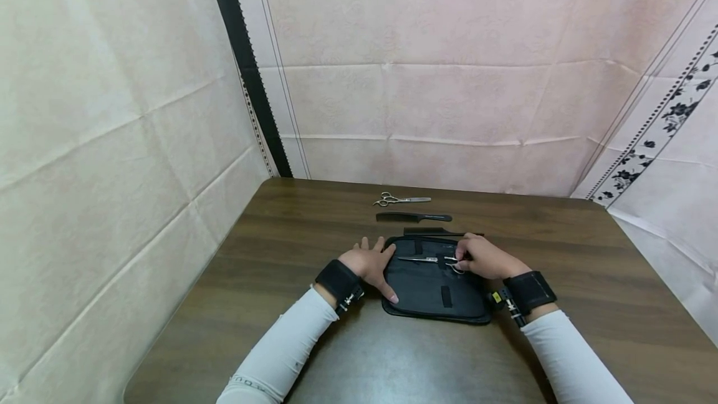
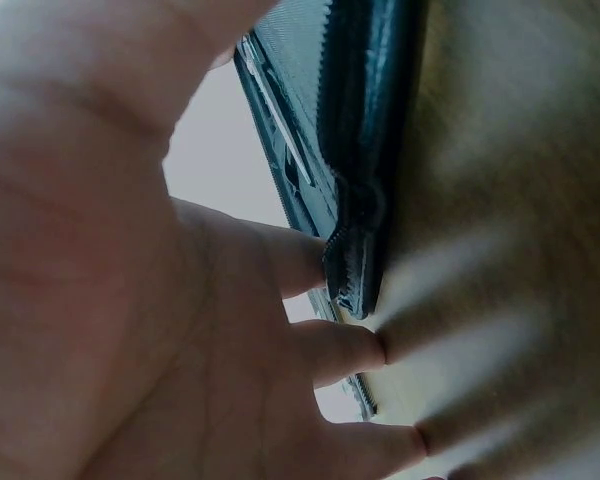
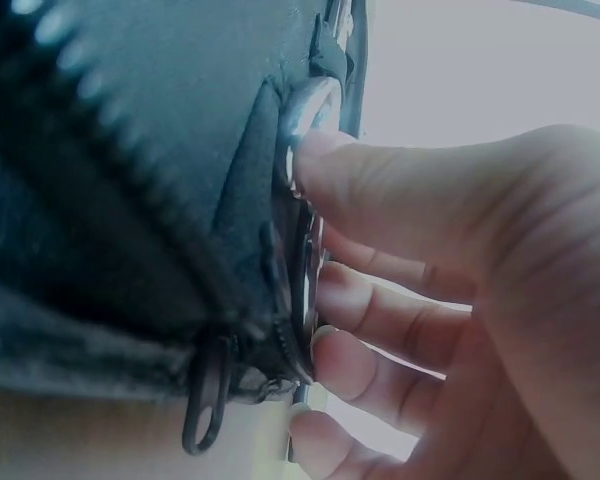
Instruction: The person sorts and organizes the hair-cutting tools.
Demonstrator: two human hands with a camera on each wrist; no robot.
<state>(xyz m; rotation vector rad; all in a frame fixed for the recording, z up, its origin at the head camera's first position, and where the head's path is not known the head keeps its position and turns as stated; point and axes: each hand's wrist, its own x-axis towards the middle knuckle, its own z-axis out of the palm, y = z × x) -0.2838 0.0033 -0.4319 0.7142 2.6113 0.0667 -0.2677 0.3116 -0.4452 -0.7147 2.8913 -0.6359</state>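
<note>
The left hand point(image 1: 370, 267) lies spread wide at the left side of a black zippered case point(image 1: 423, 292), its thumb reaching over the case's edge and its fingers splayed apart, holding nothing. The right hand point(image 1: 487, 259) is bent nearly closed, pinching the silver scissors point(image 1: 416, 259) by the handle, with the thumb against a finger ring. The scissors lie across the upper part of the case, blades toward the left hand. Beyond the case on the worktop point(image 1: 314, 366) are two black combs point(image 1: 399, 217) and another pair of scissors point(image 1: 414, 200).
</note>
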